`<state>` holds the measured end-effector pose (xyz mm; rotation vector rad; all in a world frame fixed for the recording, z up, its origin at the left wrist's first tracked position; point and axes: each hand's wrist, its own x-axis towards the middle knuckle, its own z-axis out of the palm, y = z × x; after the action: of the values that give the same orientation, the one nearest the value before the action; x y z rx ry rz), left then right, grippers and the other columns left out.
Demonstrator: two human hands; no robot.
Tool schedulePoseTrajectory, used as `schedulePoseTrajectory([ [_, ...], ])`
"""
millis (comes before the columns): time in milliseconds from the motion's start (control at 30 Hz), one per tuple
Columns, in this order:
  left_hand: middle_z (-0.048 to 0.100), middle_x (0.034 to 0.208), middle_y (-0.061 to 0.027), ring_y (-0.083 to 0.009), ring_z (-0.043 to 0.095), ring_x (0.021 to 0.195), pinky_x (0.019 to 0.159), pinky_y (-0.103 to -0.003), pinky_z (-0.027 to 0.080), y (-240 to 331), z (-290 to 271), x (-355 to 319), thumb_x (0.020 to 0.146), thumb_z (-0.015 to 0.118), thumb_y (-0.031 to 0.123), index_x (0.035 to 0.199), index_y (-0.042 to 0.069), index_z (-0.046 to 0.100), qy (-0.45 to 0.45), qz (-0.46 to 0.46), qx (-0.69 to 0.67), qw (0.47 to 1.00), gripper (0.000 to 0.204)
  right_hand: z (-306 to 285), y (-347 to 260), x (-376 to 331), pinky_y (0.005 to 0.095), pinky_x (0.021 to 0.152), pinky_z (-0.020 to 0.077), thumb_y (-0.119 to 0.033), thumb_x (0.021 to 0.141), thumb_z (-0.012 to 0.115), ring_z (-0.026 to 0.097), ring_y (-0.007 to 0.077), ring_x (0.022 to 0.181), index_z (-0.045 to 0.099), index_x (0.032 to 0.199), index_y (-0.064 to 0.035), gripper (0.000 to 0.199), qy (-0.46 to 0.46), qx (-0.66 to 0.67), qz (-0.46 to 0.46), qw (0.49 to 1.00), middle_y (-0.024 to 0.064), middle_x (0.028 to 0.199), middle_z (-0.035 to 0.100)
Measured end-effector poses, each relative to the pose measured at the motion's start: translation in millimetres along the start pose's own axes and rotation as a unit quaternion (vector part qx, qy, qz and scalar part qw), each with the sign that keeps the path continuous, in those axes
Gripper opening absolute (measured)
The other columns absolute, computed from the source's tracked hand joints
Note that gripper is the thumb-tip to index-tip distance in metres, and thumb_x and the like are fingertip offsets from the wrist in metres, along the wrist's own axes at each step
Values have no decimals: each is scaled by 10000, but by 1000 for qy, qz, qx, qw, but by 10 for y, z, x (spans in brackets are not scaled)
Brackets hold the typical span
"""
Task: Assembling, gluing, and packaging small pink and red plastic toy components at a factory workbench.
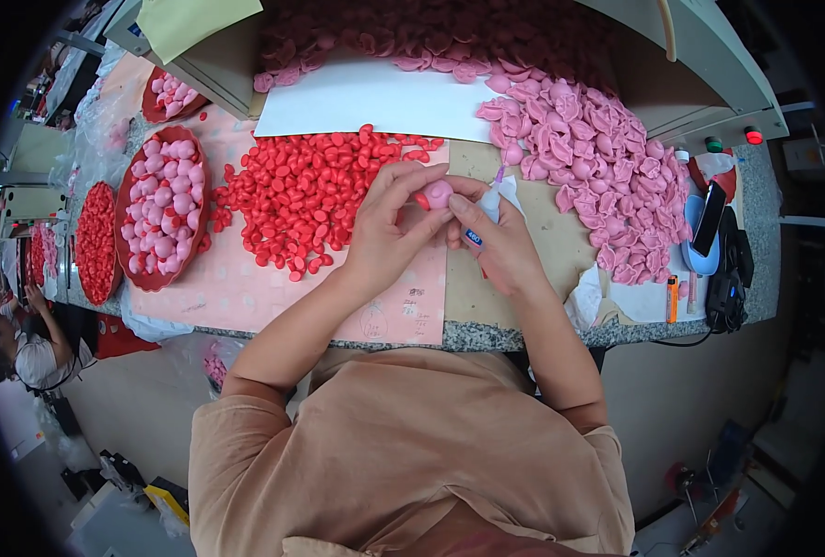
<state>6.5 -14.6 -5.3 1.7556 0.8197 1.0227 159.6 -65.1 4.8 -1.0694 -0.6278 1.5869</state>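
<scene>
Fingertips of both hands meet over the middle of the bench, with a small pink ball (439, 194) between them. The left hand (384, 227) curls its thumb and fingers around the ball, pinching it together with a red piece (422, 200) at its left side; whether the two are already joined, I cannot tell. The right hand (503, 239) brings its thumb tip up to the ball while gripping a slim bottle (491, 206), whose purple nozzle (500, 174) points away from the body, probably to spare the worker setting it down between pieces. Loose red pieces (292, 190) spread just beyond and left of the left hand, and a heap of pink pieces (570, 158) lies beyond and right of the right hand, a layout that seems to give each hand its own supply. Farther left of the left hand, a red tray (206, 181) holds pink balls with red bits, likely parked there clear of the working space.
</scene>
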Motion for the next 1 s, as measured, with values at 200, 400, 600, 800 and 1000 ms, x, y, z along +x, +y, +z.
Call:
schedulePoseTrajectory([
  [200,494,1102,-144,-287,493,1004,842,-356,434,24,6,-8,771,663,32,1236,63,496,14,62,68,996,496,-21,24,30,219,607,435,-213,927,527,525,69,662,523,1186,-42,310,-46,45,18,998,-3,835,574],
  [400,476,1116,-157,-317,459,1029,890,-385,399,49,-10,-3,746,660,11,1260,65,473,1,99,116,988,549,19,19,6,216,608,436,-205,929,523,529,68,671,499,1207,-39,325,-56,49,23,997,-2,860,573],
  [600,474,1099,-148,-308,468,1023,873,-372,415,65,-8,-3,737,651,-11,1235,55,504,3,86,106,991,523,13,39,19,220,581,432,-176,902,577,526,70,655,493,1208,-36,347,-33,-14,-8,999,7,864,574],
  [800,475,1093,-123,-238,526,962,813,-316,454,24,-16,-17,741,641,-45,1174,31,569,-19,45,58,997,445,29,60,5,216,562,423,-183,897,584,520,72,637,503,1207,-26,357,11,-73,-26,997,11,840,579],
  [1000,480,1104,-129,-237,542,965,805,-316,463,99,18,-3,749,655,-36,1192,38,564,-14,13,19,1000,459,-8,10,11,225,561,420,-190,911,550,514,75,617,504,1216,-5,359,3,-37,3,999,22,763,567],
])
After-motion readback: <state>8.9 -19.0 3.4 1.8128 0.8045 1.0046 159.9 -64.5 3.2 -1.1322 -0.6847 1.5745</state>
